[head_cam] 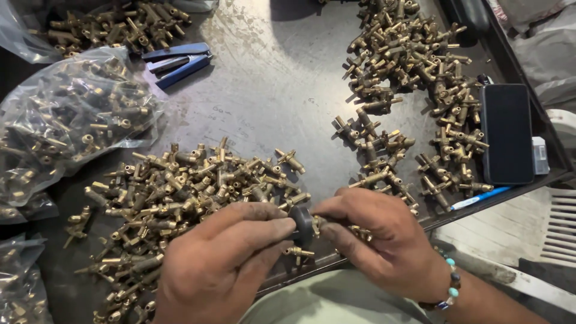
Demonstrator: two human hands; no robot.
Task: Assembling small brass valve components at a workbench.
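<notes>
A small dark round knob sits between the two hands at the near edge of the metal table, pressed against a brass valve fitting whose end shows just to its right. The left hand pinches the knob with thumb and forefinger closed on its rim, the other fingers curled under. The right hand is clenched around the brass fitting, most of which is hidden inside the fist; a beaded bracelet circles that wrist. One more brass piece lies on the table just below the knob. To the left of the hands spreads a large loose heap of brass fittings, touching the left hand's knuckles. A second spread of fittings runs up the right side of the table, well apart from the first. Beside it, near the right edge, lie a dark phone, face up, and a blue pen. At the far left, clear plastic bags of fittings are bunched together, and blue-handled pliers lie just beyond them.
</notes>
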